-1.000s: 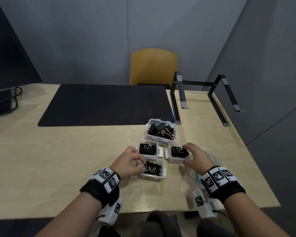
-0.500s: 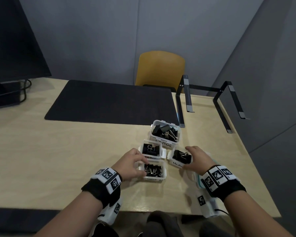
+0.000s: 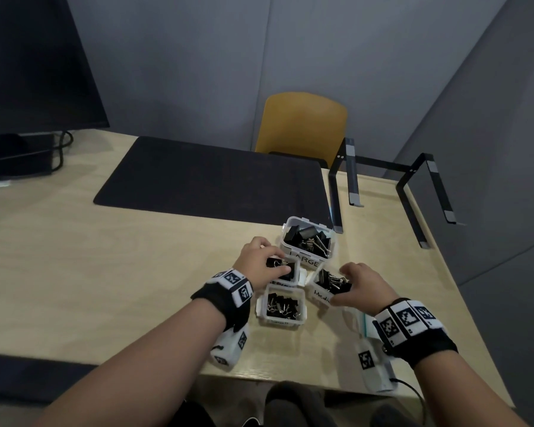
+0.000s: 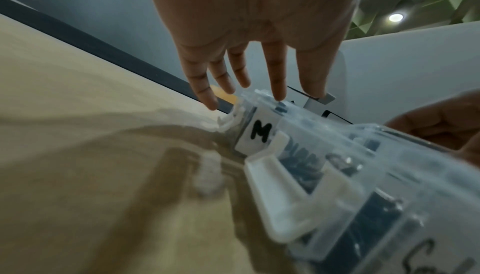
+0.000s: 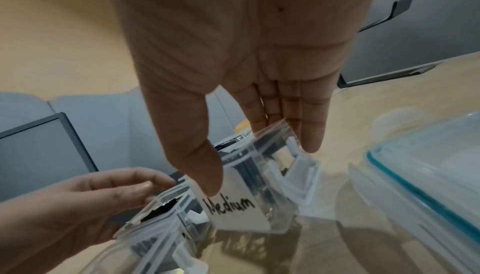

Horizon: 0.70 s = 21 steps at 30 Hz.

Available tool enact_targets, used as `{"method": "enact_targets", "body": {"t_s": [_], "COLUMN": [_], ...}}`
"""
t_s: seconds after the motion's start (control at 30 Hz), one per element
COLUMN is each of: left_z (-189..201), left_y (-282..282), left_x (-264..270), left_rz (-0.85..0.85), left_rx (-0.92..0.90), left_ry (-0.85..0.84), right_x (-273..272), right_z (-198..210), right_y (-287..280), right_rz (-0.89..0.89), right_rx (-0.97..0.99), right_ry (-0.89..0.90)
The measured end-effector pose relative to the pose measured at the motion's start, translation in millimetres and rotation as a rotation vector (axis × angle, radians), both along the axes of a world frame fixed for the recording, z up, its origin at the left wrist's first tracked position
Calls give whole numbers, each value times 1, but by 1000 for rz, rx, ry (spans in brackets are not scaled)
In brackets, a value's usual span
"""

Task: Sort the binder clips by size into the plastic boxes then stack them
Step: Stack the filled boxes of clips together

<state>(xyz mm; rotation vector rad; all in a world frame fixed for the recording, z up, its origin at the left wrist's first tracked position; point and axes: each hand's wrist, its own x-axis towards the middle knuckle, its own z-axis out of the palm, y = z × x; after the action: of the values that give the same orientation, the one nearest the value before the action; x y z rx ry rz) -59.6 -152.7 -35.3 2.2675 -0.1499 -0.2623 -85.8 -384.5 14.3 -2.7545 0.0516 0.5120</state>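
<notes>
Four clear plastic boxes of black binder clips stand close together on the table. The big LARGE box [image 3: 305, 261] is farthest and the small box [image 3: 261, 307] nearest. My left hand [image 3: 276, 260] reaches over the left medium box [image 3: 296, 272], marked M [image 4: 259, 133], and grips its rim with fingertips [image 4: 279, 94] and thumb. My right hand [image 3: 341, 286] holds the right medium box [image 3: 319, 294], which is tilted, with the thumb on its Medium label [image 5: 233, 208] and the fingers [image 5: 311, 135] behind its far wall.
A black mat [image 3: 210, 180] lies beyond the boxes, with a black metal stand [image 3: 410, 192] at the right and a yellow chair [image 3: 302, 124] behind. A monitor [image 3: 28, 72] stands far left. A clear container with a teal seal [image 5: 428, 167] sits by my right wrist.
My left hand has moved from the small box up onto the left medium box. My right hand has closed round the right medium box and tilted it.
</notes>
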Motion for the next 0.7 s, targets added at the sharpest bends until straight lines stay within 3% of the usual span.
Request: {"method": "enact_targets", "body": {"t_s": [0.47, 0.7], "left_z": [-12, -21], "left_y": [-1, 17], "left_x": [10, 2], "left_rz": [-71, 34], "left_rx": [-74, -462], "left_ry": [122, 322], "right_x": [4, 16], "right_z": [33, 38], "right_y": [5, 37], "right_rz": [18, 88], "right_rx": [92, 211], "right_ry": [-87, -121]}}
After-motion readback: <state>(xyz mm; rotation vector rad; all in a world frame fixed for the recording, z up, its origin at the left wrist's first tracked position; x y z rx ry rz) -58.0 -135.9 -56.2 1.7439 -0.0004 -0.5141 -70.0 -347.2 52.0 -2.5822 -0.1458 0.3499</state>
